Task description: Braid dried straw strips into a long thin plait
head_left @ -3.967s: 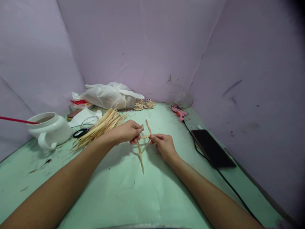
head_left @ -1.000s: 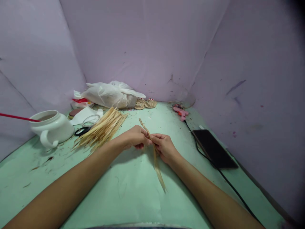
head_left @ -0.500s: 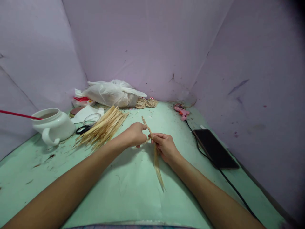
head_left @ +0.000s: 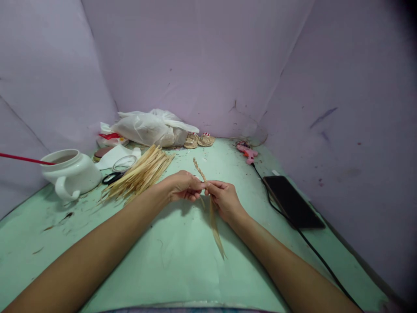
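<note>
A thin straw braid (head_left: 199,169) rises from between my two hands, its finished end pointing away from me. My left hand (head_left: 186,185) pinches the braid's lower end with thumb and forefinger, its other fingers curled. Against it, my right hand (head_left: 224,196) pinches the same spot from the right side. Loose flat strands (head_left: 215,230) hang down toward me from under the right fingers. Exactly which strands each hand grips is hidden by the fingertips. To the left of my left hand lies a bundle of dry straw strips (head_left: 141,171).
At left stand a white pot (head_left: 76,171) with a red stick (head_left: 22,158), and black-handled scissors (head_left: 112,178). Behind are a white plastic bag (head_left: 153,128) and round woven pieces (head_left: 205,140). At right lie a pink glue gun (head_left: 248,153), its black cord (head_left: 308,243) and a dark phone (head_left: 293,202).
My left hand has turned and slid down from beside the braid to its lower end, meeting my right fingertips. The right hand has stayed nearly still, and the view has shifted slightly.
</note>
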A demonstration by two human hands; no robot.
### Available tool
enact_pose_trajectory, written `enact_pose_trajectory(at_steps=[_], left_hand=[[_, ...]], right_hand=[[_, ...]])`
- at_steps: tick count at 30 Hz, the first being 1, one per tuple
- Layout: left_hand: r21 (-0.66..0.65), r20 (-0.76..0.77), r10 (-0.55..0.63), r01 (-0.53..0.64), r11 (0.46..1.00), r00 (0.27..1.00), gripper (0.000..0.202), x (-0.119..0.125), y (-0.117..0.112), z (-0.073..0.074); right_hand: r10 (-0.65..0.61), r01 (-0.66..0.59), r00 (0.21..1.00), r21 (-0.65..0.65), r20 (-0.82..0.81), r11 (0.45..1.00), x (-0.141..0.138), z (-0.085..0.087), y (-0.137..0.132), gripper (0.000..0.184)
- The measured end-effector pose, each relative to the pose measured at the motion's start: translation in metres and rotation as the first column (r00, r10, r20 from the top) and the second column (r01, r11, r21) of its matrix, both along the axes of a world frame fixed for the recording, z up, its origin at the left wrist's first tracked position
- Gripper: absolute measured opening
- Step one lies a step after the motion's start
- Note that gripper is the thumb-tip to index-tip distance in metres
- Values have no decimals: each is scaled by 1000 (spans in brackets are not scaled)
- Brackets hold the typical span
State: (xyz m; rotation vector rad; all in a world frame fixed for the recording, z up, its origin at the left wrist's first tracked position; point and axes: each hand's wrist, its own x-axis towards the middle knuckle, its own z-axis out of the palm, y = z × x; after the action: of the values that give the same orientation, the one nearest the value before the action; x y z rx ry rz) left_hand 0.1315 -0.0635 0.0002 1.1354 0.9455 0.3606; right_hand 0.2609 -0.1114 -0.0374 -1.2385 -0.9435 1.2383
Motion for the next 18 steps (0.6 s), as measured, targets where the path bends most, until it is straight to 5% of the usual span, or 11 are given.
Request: enact_pose_trajectory(at_steps=[10, 18], left_hand=[[100, -168, 22, -5, 995, 985, 22, 2, 0, 1], [292, -228, 98, -28, 956, 969, 18, 5, -5, 1]], right_hand=[[23, -35, 993, 101, 114, 994, -2, -3, -1, 14], [114, -114, 993, 96, 3, 989, 3, 2, -1, 17]])
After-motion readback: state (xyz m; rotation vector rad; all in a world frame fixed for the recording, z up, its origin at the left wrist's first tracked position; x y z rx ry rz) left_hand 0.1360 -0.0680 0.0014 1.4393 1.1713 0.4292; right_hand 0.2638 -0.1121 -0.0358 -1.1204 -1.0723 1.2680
